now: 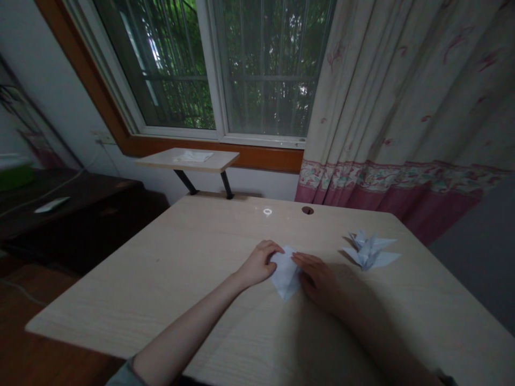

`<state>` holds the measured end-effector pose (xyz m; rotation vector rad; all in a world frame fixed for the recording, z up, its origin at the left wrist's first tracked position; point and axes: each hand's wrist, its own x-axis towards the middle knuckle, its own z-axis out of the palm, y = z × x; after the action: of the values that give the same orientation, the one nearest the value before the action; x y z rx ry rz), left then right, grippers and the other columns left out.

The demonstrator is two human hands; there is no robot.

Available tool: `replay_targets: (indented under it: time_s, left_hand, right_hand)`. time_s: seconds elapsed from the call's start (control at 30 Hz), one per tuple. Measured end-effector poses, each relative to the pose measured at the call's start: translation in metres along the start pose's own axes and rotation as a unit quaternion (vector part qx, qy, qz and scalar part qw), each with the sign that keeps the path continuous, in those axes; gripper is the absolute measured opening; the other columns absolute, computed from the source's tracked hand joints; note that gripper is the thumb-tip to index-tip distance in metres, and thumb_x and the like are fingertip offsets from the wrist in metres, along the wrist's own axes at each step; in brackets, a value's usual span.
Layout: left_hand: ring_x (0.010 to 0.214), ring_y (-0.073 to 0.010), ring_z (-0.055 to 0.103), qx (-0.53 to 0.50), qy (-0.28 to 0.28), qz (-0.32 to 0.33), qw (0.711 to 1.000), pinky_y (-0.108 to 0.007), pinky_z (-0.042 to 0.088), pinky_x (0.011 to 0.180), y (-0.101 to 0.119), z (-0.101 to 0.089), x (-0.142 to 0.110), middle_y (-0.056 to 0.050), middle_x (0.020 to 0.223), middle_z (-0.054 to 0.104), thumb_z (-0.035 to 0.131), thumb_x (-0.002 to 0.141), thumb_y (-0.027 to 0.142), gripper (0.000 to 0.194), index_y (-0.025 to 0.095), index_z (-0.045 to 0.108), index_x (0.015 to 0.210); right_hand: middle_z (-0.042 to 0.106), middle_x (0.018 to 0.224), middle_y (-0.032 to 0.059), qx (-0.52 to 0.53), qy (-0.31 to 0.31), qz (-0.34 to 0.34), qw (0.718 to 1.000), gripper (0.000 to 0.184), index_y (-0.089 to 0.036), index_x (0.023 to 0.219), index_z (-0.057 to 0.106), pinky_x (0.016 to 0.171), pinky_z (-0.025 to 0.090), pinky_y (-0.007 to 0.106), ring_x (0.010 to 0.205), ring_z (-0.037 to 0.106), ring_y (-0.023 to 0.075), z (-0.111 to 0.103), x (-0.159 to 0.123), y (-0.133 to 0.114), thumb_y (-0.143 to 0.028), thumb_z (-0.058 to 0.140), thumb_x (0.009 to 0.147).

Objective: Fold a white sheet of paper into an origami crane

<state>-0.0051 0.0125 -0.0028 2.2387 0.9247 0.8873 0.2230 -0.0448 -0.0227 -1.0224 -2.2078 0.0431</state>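
About midway between the table's (193,268) side edges lies a white folded paper (285,279), flat. The left hand (259,264) and right hand (319,281) touch its sides; whether either pinches, I can't tell. It looks part-folded; paper cranes (368,254) toward the far right corner seem finished.

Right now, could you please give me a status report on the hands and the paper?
Left hand and right hand on the folded white sheet, one each side. Sheet over desk. Folded paper figures to the right, out of the hands' way.
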Motion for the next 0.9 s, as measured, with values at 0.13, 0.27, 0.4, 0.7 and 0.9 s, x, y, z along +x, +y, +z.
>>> replay_targets:
  time_s: [0.13,0.27,0.4,0.7,0.9]
  left_hand:
    - [0.104,-0.0239,0.053,0.009,-0.014,0.008,1.0,-0.042,0.04,0.096,0.0021,-0.0013,-0.0002,-0.006,0.107,0.062,0.048,0.058,0.004,0.055,0.021,0.062,0.108]
    - [0.104,-0.0233,0.053,0.02,-0.024,0.013,0.999,-0.041,0.04,0.096,0.0021,-0.0021,0.0,-0.005,0.108,0.062,0.049,0.058,0.004,0.055,0.021,0.061,0.109]
    - [0.105,-0.0245,0.053,0.018,-0.027,0.005,0.999,-0.042,0.039,0.095,0.0033,-0.0024,0.0002,-0.005,0.109,0.062,0.049,0.059,0.005,0.054,0.022,0.061,0.109]
    - [0.104,-0.0241,0.054,0.003,-0.029,0.007,1.0,-0.041,0.04,0.095,0.0048,-0.0039,0.0011,-0.006,0.108,0.063,0.048,0.064,0.008,0.047,0.02,0.063,0.106]
    - [0.099,-0.0222,0.056,-0.024,-0.026,0.015,0.999,-0.038,0.043,0.092,0.0092,-0.0068,0.0022,-0.006,0.103,0.064,0.05,0.068,0.009,0.04,0.019,0.064,0.104]
  right_hand:
    - [0.06,0.126,0.0094,-0.007,-0.008,0.011,1.0,0.043,-0.022,0.129,0.051,0.1,0.048,0.046,0.117,0.056,0.0217,0.0021,-0.0008,0.0009,-0.014,0.046,0.087]
    - [0.062,0.122,0.0105,-0.009,-0.004,0.026,1.0,0.038,-0.02,0.126,0.052,0.098,0.049,0.047,0.114,0.058,0.0229,0.0033,-0.0001,0.001,-0.018,0.046,0.089]
    - [0.063,0.121,0.0102,-0.003,-0.007,0.035,0.999,0.035,-0.021,0.125,0.053,0.098,0.048,0.048,0.113,0.058,0.0235,0.004,0.0005,0.0023,-0.02,0.045,0.09]
    - [0.064,0.119,0.0085,-0.005,-0.003,0.045,0.999,0.033,-0.024,0.124,0.054,0.098,0.049,0.044,0.112,0.059,0.0239,0.0024,0.0008,0.0018,-0.022,0.041,0.094]
    - [0.065,0.114,0.009,0.002,0.024,0.044,0.999,0.027,-0.023,0.117,0.054,0.094,0.052,0.043,0.108,0.061,0.0214,-0.0004,0.0015,0.0014,-0.022,0.038,0.095]
